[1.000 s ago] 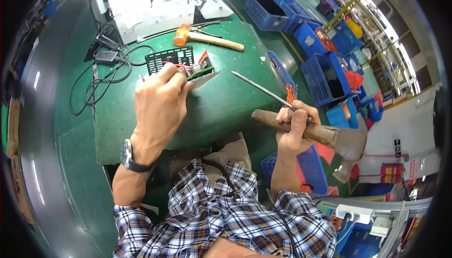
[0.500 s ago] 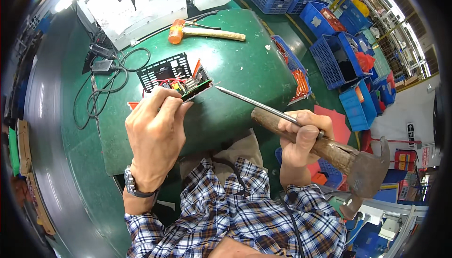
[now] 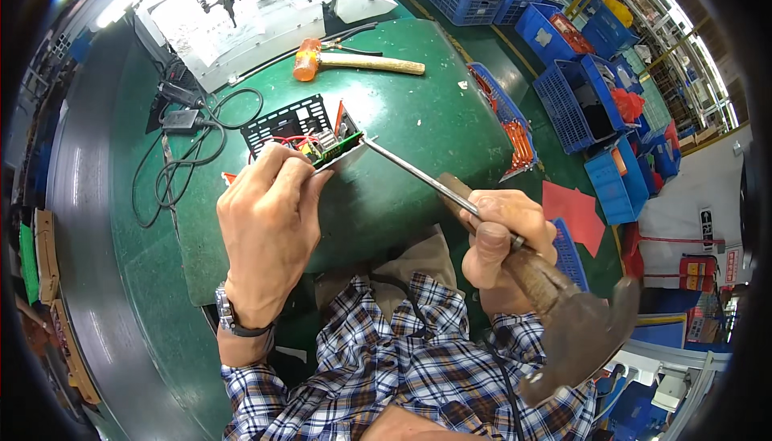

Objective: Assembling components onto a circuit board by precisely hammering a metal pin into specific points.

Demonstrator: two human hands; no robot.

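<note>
My left hand point(image 3: 269, 216), a watch on its wrist, is closed on the near edge of an opened electronic device point(image 3: 326, 151). A green circuit board, red wires and a black slotted metal panel point(image 3: 293, 116) show in the device, and it rests on the green table. In my right hand point(image 3: 507, 236) are two tools at once: a claw hammer point(image 3: 583, 332), its wooden handle across the palm and its head towards me, and a thin metal rod point(image 3: 426, 177) pinched by thumb and fingers. The rod's far tip meets the board's right corner, or nearly so; contact is hard to tell.
An orange-headed mallet point(image 3: 362, 61) lies on the green table point(image 3: 418, 103), beside pliers. Black cables with an adapter point(image 3: 183, 122) lie at left. White equipment point(image 3: 265, 31) stands behind. Blue crates point(image 3: 571, 103) and a red sheet point(image 3: 572, 214) are on the right.
My right hand has moved slightly left, bringing the rod's tip up to the board's corner. The hammer head has swung down and left. My left hand keeps its hold on the device.
</note>
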